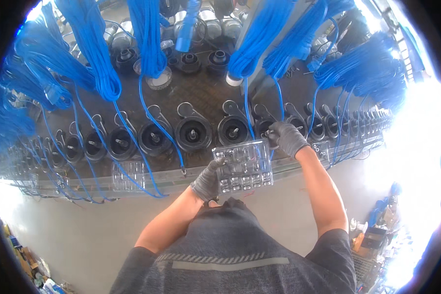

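The left hand (208, 180), gloved in grey, has its grip closed on the left edge of a clear plastic compartment tray (242, 166), holding it level just above the near edge of the bench (201, 98), a little right of the picture's centre. The right hand (286, 137), also gloved, sits at about two o'clock from the tray, fingers pinched narrow on something small at a black round motor unit (264, 128); what it pinches is too small to tell.

A long row of black round units (193, 132) runs across the bench from nine o'clock to three o'clock, directly behind the tray. Bundles of blue cable (93, 54) hang at twelve o'clock, and single blue leads (159, 127) trail down between the units and over the bench edge, some crossing close to the tray and the right hand. A second clear tray (127, 176) lies on the bench edge at nine o'clock from the held one. Grey floor (83, 230) lies below.
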The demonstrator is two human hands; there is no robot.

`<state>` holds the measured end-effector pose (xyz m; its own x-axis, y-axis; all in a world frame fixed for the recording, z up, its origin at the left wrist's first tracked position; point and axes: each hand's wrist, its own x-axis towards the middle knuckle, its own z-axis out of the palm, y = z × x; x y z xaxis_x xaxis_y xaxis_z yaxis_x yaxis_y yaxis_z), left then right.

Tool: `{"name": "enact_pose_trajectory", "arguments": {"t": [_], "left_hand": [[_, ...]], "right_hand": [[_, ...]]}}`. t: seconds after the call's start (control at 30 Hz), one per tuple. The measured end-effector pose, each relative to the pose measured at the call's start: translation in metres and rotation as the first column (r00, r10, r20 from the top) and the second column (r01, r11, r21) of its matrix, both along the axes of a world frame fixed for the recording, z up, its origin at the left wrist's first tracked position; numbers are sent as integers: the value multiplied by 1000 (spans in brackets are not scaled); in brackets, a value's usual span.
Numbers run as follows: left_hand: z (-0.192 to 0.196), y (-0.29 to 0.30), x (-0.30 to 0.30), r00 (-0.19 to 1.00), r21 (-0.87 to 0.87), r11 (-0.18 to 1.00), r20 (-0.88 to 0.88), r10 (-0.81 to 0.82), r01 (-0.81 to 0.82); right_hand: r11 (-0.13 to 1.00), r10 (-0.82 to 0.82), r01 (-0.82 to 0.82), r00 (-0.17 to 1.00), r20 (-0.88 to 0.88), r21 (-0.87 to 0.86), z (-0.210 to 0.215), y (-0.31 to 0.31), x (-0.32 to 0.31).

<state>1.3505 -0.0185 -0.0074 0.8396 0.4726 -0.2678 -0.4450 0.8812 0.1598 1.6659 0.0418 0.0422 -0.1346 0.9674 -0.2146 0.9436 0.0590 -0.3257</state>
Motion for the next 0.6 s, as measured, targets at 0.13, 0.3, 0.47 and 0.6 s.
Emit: {"name": "enact_pose_trajectory", "arguments": {"t": [0.13,0.3,0.47,0.6], "left_hand": [[-2,4,-3,996,20,999,76,35,-36],[-12,1,0,994,70,996,90,54,-61],[7,-3,9,984,134,989,176,35,-60],[-7,-9,25,981,134,989,192,34,-60]], "right_hand": [[978,-3,36,987,161,-203,23,17,-33],[974,144,-63,912,384,-216,12,30,-41],[970,191,-111,898,396,-217,-11,32,-25],[991,108,-125,944,310,37,26,14,-32]]}}
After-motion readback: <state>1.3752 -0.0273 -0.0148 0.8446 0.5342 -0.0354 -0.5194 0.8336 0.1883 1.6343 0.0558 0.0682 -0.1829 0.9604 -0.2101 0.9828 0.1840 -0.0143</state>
